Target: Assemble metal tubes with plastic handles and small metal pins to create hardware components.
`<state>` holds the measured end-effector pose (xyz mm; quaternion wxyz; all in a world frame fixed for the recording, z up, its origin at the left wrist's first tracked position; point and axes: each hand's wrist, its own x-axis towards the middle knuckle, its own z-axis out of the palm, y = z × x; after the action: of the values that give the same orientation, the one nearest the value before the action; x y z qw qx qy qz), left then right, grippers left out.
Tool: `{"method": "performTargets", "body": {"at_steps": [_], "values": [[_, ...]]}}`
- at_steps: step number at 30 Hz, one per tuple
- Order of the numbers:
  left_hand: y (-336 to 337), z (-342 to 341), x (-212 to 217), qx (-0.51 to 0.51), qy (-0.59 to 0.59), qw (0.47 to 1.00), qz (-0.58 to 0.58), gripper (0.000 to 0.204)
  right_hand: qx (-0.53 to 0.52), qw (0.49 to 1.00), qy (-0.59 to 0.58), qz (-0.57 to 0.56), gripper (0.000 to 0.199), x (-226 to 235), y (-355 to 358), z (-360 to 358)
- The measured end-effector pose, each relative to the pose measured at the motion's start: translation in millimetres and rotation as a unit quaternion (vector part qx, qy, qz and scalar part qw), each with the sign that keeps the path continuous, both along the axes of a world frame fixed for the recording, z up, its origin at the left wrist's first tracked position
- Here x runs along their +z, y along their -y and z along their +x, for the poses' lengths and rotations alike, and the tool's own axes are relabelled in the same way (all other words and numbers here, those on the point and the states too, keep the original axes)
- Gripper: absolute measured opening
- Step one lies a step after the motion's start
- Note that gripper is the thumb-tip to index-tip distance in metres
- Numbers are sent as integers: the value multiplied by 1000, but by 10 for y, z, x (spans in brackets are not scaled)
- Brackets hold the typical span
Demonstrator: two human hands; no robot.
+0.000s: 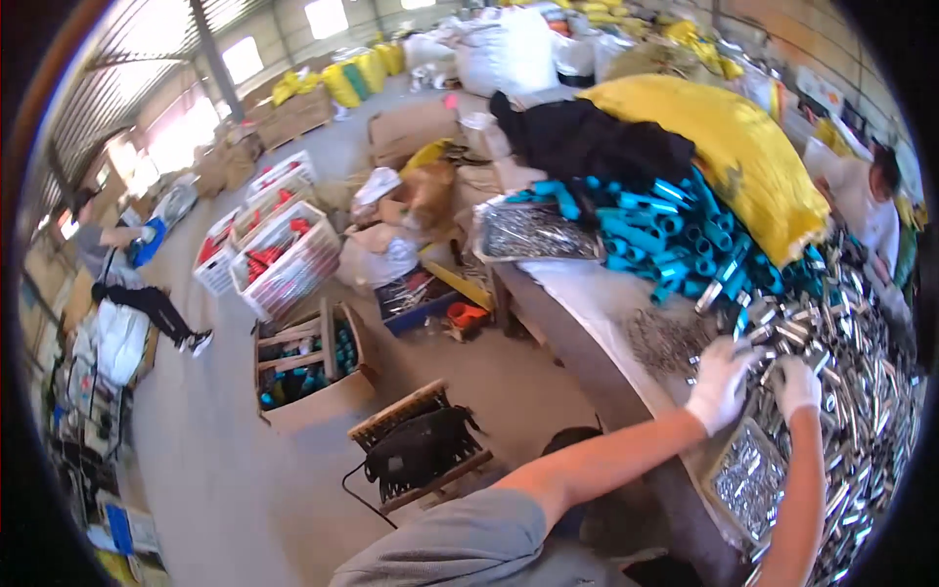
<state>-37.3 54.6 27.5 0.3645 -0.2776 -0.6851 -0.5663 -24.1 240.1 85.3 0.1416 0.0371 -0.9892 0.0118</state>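
Note:
Both my hands wear white gloves and work at the edge of a large heap of shiny metal tubes (866, 430) on the table. My left hand (722, 386) reaches in from the left, its fingers bent together among the metal pieces; what they hold is too small to make out. Close beside it, my right hand (797, 386) has its fingers closed at a short metal tube (820, 362). Below the hands sits a tray of small shiny metal parts (748, 479). Thin metal pins (665, 342) lie scattered left of my left hand. Beyond is a pile of teal plastic tubes (675, 235).
A second tray of metal pins (543, 233) stands at the table's far end. A yellow sack (714, 137) and black cloth (592, 142) cover the teal pile. A person (861, 196) is across the heap. Left are a chair (421, 450), an open carton (313, 362) and white crates (284, 259).

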Motion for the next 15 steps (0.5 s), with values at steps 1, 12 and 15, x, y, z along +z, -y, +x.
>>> {"method": "performTargets", "body": {"at_steps": [1,12,15], "values": [[32,121,-89,10,6,999,-41,43,21,1000,-10,-13,14,-54,-51,26],[221,447,-228,-29,131,944,-301,36,148,980,-14,-134,12,95,69,961],[234,419,-252,-25,125,941,-314,29,175,982,-14,-74,15,154,208,1118]]}}
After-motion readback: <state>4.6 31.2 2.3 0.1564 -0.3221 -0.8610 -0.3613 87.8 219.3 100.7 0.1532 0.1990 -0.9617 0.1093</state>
